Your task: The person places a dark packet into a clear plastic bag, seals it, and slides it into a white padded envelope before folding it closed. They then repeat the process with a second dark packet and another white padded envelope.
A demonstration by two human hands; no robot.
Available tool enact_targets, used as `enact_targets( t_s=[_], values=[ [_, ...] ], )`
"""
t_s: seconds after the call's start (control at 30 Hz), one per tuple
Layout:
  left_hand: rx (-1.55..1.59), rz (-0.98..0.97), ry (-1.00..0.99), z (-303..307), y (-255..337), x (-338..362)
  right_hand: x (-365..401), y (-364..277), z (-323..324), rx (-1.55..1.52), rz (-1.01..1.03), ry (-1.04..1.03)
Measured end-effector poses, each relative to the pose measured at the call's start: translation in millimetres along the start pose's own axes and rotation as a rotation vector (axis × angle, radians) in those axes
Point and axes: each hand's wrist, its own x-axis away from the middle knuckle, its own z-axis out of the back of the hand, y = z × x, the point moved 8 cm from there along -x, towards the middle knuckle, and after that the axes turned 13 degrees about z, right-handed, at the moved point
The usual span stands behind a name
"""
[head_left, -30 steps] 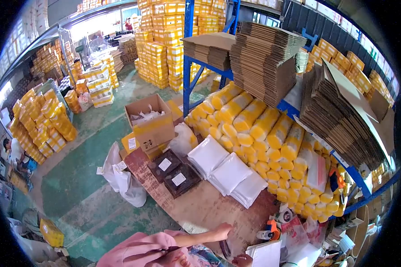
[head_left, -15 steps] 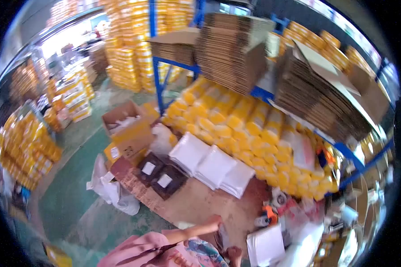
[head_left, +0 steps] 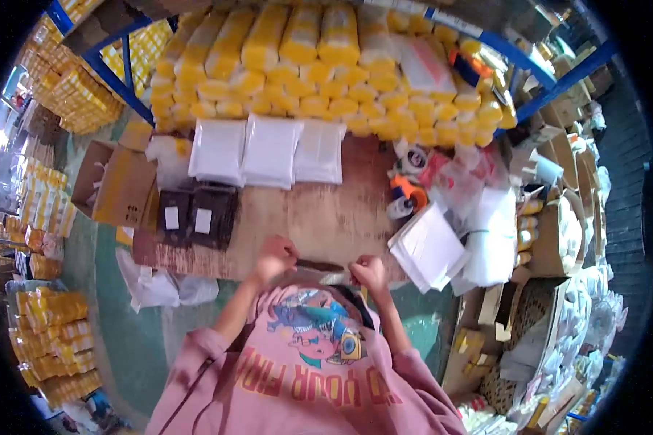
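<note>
My left hand [head_left: 277, 257] and my right hand [head_left: 370, 273] are both closed, held at the near edge of the table in front of my pink shirt. Stretched between them is a thin plastic bag [head_left: 321, 268] with a dark strip along its upper side; its contents cannot be made out. Left of my left hand lie two dark flat packs [head_left: 214, 217] with white labels. Three stacks of white plastic bags [head_left: 270, 154] rest further back on the table. Beyond my right hand sits another pile of white bags [head_left: 429, 245].
Rolled yellow packs [head_left: 326, 80] are heaped behind the table [head_left: 305, 217], under a blue rack [head_left: 515, 65]. An orange tape dispenser [head_left: 406, 190] and clear plastic lie at right. An open cardboard box [head_left: 127, 185] stands left, with white bags [head_left: 156, 283] on the floor.
My view has swung down and to the right, so the table now lies straight ahead. Both hands have come fully into view, with the plastic bag between them.
</note>
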Motion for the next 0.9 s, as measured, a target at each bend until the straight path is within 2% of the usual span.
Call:
enact_targets(
  t_s=[0.07,0.1,0.23,0.33,0.43,0.53,0.57,0.67,0.7,0.77,0.8,0.83,0.87,0.9],
  values=[
    [-0.126,-0.002,0.090,10.9,-7.0,9.9,6.1,-15.8,-5.5,-0.030,-0.035,0.000],
    [-0.033,0.141,0.019,11.5,-11.1,13.3,5.9,-18.1,-6.6,-0.004,-0.002,0.008],
    [-0.114,0.072,0.039,11.7,-3.5,30.9,15.1,-34.2,-7.4,0.138,0.059,0.025],
    [-0.106,0.038,-0.047,6.1,-14.3,37.9,19.0,-16.8,-11.5,0.065,0.045,0.036],
    [-0.035,0.068,-0.234,-0.6,-20.9,43.6,23.9,-9.0,-16.7,-0.228,0.069,-0.034],
    [0.130,0.161,-0.410,-10.9,-36.5,47.1,30.9,-7.9,-17.3,-0.220,0.161,-0.158],
    [0.209,0.112,-0.476,-14.5,-32.6,48.0,33.4,-6.7,-17.4,-0.299,0.139,-0.194],
    [0.307,0.124,-0.508,-9.3,-32.1,46.3,40.8,-14.1,-12.6,-0.533,0.079,-0.309],
    [0.278,0.093,-0.471,-6.1,-31.1,43.1,40.0,-2.0,-11.8,-0.382,0.001,-0.400],
    [0.219,0.030,-0.394,0.7,-30.8,33.9,27.1,-5.3,-3.2,0.017,0.202,-0.338],
    [0.030,-0.115,-0.292,2.6,-24.4,28.9,22.0,-14.0,-2.1,0.216,0.301,-0.303],
    [-0.160,-0.257,-0.189,-1.2,-15.7,23.4,18.7,-26.7,-3.4,0.231,0.503,-0.211],
    [-0.348,-0.396,-0.082,-6.8,-7.1,20.9,11.3,-25.7,-11.4,0.209,0.602,-0.237],
    [-0.274,-0.408,-0.095,-11.8,-2.7,17.3,2.1,-22.7,-19.7,0.185,0.698,-0.264]
  ],
)
